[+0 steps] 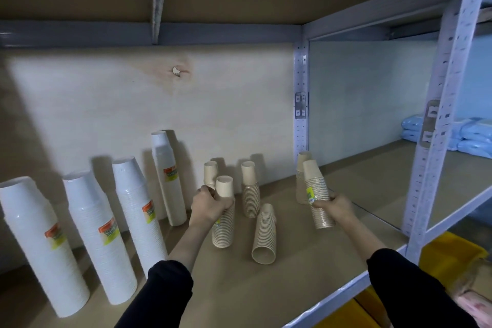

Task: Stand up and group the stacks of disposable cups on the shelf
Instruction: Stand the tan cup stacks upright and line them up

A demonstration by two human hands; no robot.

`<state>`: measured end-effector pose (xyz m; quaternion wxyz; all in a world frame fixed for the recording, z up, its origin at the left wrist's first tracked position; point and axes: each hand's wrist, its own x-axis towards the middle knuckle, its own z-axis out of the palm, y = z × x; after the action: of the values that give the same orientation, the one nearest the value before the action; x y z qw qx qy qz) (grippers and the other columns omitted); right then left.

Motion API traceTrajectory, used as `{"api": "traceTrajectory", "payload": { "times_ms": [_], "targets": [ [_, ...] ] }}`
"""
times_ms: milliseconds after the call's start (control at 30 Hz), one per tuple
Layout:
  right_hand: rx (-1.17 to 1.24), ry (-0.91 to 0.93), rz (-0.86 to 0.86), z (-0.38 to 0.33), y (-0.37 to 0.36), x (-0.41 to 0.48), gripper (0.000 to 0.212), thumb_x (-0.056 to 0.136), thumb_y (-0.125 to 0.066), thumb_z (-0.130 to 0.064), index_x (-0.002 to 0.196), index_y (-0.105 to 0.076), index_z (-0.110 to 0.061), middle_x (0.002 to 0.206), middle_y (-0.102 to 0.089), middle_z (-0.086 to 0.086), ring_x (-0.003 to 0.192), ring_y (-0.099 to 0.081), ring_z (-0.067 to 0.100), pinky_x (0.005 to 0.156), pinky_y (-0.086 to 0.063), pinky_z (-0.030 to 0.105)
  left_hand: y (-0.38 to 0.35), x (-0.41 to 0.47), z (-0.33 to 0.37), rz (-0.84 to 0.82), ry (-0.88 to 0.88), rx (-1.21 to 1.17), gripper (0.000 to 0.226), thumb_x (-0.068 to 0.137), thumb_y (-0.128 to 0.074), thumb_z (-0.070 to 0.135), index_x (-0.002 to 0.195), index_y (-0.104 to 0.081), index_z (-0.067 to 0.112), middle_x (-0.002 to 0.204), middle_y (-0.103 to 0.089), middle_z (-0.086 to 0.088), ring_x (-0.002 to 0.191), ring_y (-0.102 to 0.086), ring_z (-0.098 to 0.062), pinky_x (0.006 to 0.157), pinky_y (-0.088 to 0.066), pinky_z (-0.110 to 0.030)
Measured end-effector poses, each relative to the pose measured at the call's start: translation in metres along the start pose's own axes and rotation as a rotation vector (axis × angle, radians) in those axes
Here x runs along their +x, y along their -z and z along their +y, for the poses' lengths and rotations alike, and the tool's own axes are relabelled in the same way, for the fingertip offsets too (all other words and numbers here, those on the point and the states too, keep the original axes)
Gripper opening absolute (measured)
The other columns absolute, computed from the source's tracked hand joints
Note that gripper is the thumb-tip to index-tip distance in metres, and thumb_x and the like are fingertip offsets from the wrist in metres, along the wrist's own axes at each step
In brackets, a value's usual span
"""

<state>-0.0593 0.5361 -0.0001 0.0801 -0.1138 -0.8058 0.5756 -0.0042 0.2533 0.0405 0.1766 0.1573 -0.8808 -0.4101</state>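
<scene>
I see my left hand (210, 201) just left of the frame's centre, fingers curled tightly around the upper part of a tan cup stack (224, 214) that stands upright on the shelf board (306, 261). A second tan stack (210, 174) stands directly behind that hand, touching or nearly touching the knuckles; I cannot tell which. My right hand (336, 206) sits right of centre, fingers wrapped around the middle of another tan stack (318, 194), which tilts with its top leaning toward the upper left and its open end low on the right. Behind it, one more tan stack (302, 178) stands near the rear upright post (301, 104). Between my hands a tan stack (250, 190) stands upright, and in front of it a tan stack (265, 234) lies on its side, open mouth toward me. Along the left of the frame stand three tall white cup stacks (93, 237), with a fourth tall stack (169, 178) leaning against the back panel (106, 101).
</scene>
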Motion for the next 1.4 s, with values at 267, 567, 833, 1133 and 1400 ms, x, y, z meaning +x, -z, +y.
{"api": "traceTrajectory", "payload": {
  "times_ms": [267, 567, 833, 1133, 1400],
  "targets": [
    [0.119, 0.029, 0.238, 0.026, 0.007, -0.006, 0.042, 0.063, -0.078, 0.003, 0.103, -0.063, 0.007, 0.102, -0.07, 0.025, 0.081, -0.064, 0.027, 0.068, -0.041, 0.024, -0.004, -0.005, -0.008, 0.082, 0.001, -0.114, 0.054, 0.069, -0.078, 0.027, 0.108, -0.053, 0.001, 0.115, -0.058, -0.016, 0.105, -0.057, -0.03, 0.08, -0.044, -0.031],
    [0.158, 0.026, 0.355, 0.043, 0.004, -0.01, 0.059, 0.061, -0.079, 0.007, 0.111, -0.047, 0.01, 0.113, -0.059, 0.031, 0.101, -0.06, 0.04, 0.081, -0.045, 0.04, 0.002, -0.01, -0.019, 0.133, 0.0, -0.113, 0.05, 0.069, -0.078, 0.026, 0.105, -0.052, 0.003, 0.115, -0.055, -0.015, 0.098, -0.054, -0.025, 0.078, -0.04, -0.03],
    [0.143, 0.053, 0.349, 0.047, 0.004, -0.013, 0.06, 0.059, -0.08, 0.006, 0.11, -0.046, 0.01, 0.115, -0.053, 0.03, 0.103, -0.057, 0.041, 0.087, -0.046, 0.046, 0.002, -0.014, -0.031, 0.13, 0.028, -0.098, 0.053, 0.07, -0.078, 0.028, 0.107, -0.052, 0.0, 0.114, -0.055, -0.016, 0.093, -0.052, -0.024, 0.077, -0.041, -0.031],
    [0.021, 0.08, 0.264, 0.05, 0.005, -0.022, 0.053, 0.062, -0.079, 0.003, 0.107, -0.052, 0.014, 0.114, -0.055, 0.03, 0.101, -0.057, 0.04, 0.083, -0.048, 0.043, 0.006, -0.019, -0.038, 0.112, 0.025, -0.065, 0.054, 0.072, -0.077, 0.028, 0.111, -0.051, -0.001, 0.117, -0.053, -0.016, 0.101, -0.054, -0.028, 0.085, -0.045, -0.036],
    [-0.033, -0.016, 0.256, 0.045, 0.005, -0.033, 0.053, 0.068, -0.079, -0.004, 0.11, -0.056, 0.017, 0.118, -0.058, 0.03, 0.11, -0.055, 0.041, 0.086, -0.045, 0.043, 0.011, -0.032, -0.055, 0.01, 0.066, 0.007, 0.061, 0.076, -0.074, 0.023, 0.125, -0.049, -0.002, 0.128, -0.053, -0.018, 0.119, -0.051, -0.032, 0.099, -0.042, -0.04]
  ]
}}
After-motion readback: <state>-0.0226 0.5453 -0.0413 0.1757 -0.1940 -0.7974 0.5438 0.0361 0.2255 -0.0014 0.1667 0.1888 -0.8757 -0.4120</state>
